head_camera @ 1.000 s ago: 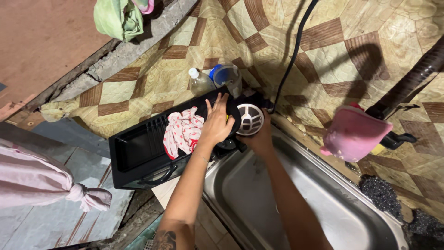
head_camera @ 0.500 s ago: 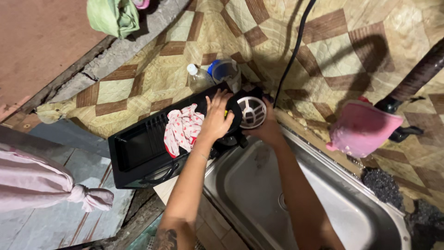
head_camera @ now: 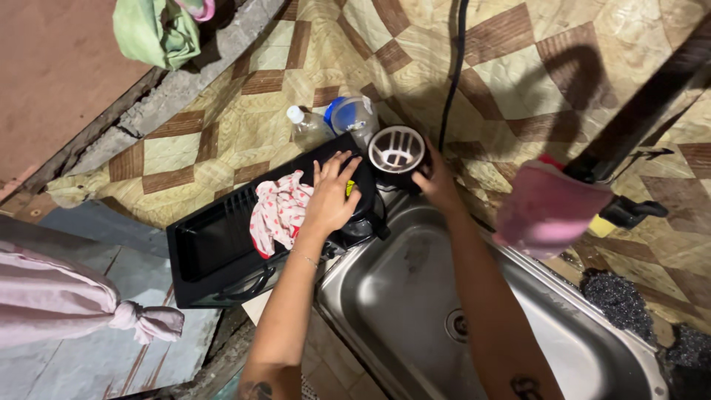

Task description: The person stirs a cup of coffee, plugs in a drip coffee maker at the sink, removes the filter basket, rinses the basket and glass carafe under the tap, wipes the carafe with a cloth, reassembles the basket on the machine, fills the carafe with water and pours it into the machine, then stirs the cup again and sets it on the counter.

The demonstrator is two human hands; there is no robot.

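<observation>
- The left hand [head_camera: 331, 198] lies flat, fingers spread wide, palm down on the black stove [head_camera: 222, 244]. It holds nothing; it steadies the stove.
- The right hand [head_camera: 437, 184] is closed around the side of a round black burner cup [head_camera: 397, 154] with a white grate on top, at the stove's far end, just beside the sink [head_camera: 415, 311].
- A red-and-white cloth [head_camera: 278, 215] lies crumpled on the stove top, touching the left hand's thumb side.
- A clear plastic bottle [head_camera: 307, 127] and a clear tub with a blue lid [head_camera: 353, 115] stand against the patterned wall covering [head_camera: 518, 67], just behind the stove.
- A black cable [head_camera: 453, 67] runs down the wall to the area behind the cup.
- A pink cloth [head_camera: 544, 211] hangs over the tap [head_camera: 629, 211] at the right of the sink.
- Judgement: the step in hand appears to be working the cup at its seat. To do it well, keep the left palm pressing down so the stove does not slide toward the sink, and keep the cup level.
- Risk, judged: the cloth lies near the cup and could snag; the cable behind could be tugged.
</observation>
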